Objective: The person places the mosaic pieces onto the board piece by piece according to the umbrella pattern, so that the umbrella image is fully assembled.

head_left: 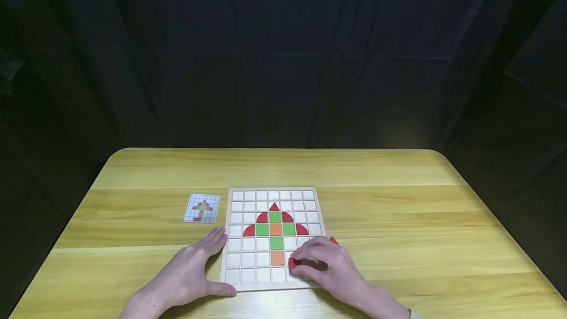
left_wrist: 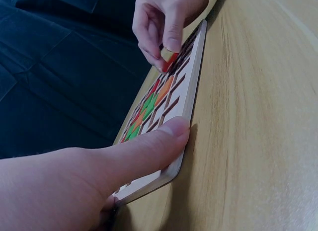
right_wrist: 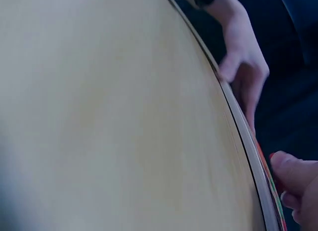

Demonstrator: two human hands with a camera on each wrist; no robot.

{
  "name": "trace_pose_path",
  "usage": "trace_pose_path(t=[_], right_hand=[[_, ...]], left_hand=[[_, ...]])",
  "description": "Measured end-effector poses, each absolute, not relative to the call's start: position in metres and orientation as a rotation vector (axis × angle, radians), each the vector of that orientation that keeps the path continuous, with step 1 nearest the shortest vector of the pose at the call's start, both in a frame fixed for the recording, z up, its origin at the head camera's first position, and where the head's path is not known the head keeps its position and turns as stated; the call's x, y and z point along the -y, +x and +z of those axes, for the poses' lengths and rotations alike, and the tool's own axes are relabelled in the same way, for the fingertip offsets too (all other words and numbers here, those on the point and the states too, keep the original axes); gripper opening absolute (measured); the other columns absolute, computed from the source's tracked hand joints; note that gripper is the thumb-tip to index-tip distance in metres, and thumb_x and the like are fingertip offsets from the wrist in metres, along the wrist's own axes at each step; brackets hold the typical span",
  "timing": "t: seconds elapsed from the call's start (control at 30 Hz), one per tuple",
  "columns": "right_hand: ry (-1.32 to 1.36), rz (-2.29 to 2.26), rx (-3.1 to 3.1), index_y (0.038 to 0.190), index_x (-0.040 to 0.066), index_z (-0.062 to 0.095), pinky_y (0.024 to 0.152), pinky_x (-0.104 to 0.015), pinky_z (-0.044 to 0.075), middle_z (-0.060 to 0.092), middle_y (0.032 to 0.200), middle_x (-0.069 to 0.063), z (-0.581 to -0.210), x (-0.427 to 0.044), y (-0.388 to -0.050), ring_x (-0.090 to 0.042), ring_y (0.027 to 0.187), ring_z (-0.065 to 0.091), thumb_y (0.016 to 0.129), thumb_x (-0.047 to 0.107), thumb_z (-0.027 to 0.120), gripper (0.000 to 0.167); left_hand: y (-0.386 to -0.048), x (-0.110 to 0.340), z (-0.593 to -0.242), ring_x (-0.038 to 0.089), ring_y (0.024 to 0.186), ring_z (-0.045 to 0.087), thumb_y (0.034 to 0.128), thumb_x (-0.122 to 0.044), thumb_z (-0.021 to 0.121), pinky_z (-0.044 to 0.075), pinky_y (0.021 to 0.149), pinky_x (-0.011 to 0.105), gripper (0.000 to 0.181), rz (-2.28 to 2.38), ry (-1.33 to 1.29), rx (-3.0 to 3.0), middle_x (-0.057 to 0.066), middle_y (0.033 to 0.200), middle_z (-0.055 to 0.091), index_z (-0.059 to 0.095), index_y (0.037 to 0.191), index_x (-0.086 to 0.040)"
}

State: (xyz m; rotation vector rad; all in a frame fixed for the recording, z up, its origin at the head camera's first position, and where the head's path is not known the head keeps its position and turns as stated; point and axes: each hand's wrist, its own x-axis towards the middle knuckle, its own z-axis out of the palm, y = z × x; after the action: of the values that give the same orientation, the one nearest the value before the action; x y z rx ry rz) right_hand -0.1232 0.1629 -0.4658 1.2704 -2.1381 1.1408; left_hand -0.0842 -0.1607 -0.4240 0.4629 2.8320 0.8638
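Observation:
A white gridded pattern board [head_left: 234, 275] in a pale wooden frame lies on the table. Set in its cells are green tiles [head_left: 276, 243], orange tiles [head_left: 277, 258] and red curved or triangular tiles [head_left: 249, 231], forming an arrow-like figure. My left hand [head_left: 188, 271] rests at the board's near-left corner, thumb on the near edge and fingers along the left side. Between thumb and fingers my right hand [head_left: 334, 265] pinches a red tile [head_left: 293, 263] over the lower right cells. Its full shape is hidden by the fingers. In the left wrist view, this tile [left_wrist: 170, 62] is tilted.
A small printed card [head_left: 202, 208] with a similar coloured figure lies left of the board. Another red piece [head_left: 333, 240] shows partly behind my right hand, by the board's right edge. The wooden table [head_left: 398, 210] ends at a dark curtain [head_left: 283, 63].

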Motion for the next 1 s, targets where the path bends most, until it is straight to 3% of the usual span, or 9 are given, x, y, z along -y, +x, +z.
trace_pose_path(t=[0.4,0.73,1.0], right_hand=[[1.479,0.986,1.927,0.097,0.009,0.076,0.085,-0.017,0.055,0.076,0.093,-0.001,-0.470,-0.138,-0.119,-0.016,0.091,0.068,0.078,0.007,0.084,0.021],[1.460,0.976,1.963,0.098,0.012,0.076,0.086,-0.017,0.055,0.076,0.095,0.002,-0.471,-0.135,-0.113,-0.014,0.094,0.067,0.079,0.005,0.082,0.020],[1.411,1.031,1.955,0.097,0.008,0.076,0.085,-0.018,0.056,0.077,0.098,-0.005,-0.473,-0.147,-0.113,-0.018,0.093,0.068,0.083,0.004,0.079,0.015]], left_hand=[[-0.085,0.160,-0.425,0.036,0.144,0.039,0.0611,-0.070,0.081,0.038,0.113,0.054,0.115,0.852,0.463,-2.841,0.017,0.157,0.039,0.049,0.145,0.001],[-0.084,0.161,-0.424,0.036,0.144,0.039,0.0600,-0.070,0.082,0.038,0.112,0.057,0.116,0.849,0.436,-2.835,0.017,0.157,0.039,0.048,0.146,0.000],[-0.085,0.161,-0.424,0.036,0.144,0.039,0.0607,-0.071,0.081,0.038,0.112,0.055,0.116,0.858,0.459,-2.832,0.017,0.157,0.039,0.048,0.146,0.000]])
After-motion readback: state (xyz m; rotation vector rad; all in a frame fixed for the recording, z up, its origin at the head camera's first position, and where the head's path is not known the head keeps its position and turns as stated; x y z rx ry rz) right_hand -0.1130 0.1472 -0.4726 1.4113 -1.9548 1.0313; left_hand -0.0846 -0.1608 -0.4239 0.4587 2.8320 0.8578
